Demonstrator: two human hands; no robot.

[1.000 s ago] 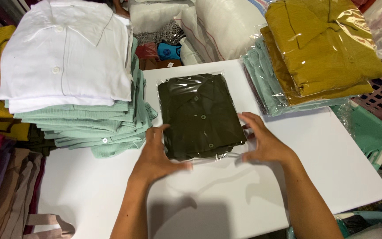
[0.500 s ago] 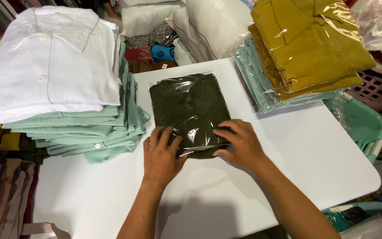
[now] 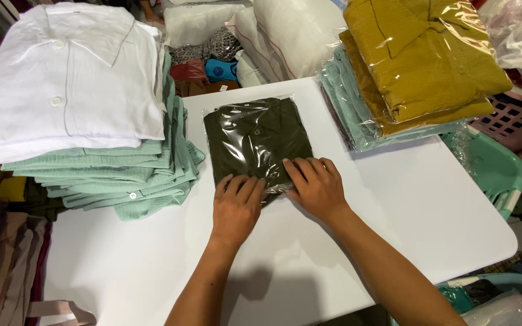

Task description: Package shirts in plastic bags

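Flat on the white rectangular table [image 3: 394,205], just above its middle: a dark olive folded shirt sealed in a clear plastic bag [image 3: 255,139]. Pressed onto the bag's near edge, both hands side by side — left hand [image 3: 237,208] at about 7 o'clock of the package, palm down, fingers spread and stretched flat, gripping nothing; right hand [image 3: 315,187] at about 5 o'clock, likewise open and flat, fingertips resting on the crinkled plastic at the bag's bottom. At 9 o'clock of the package, a tall stack of folded mint-green shirts [image 3: 122,175] topped by a folded white buttoned shirt [image 3: 74,78]. At 2 o'clock, bagged mustard-yellow shirts [image 3: 418,60] lying over bagged pale green ones [image 3: 348,115]. Off the table at 3 o'clock — a teal plastic chair [image 3: 493,172].
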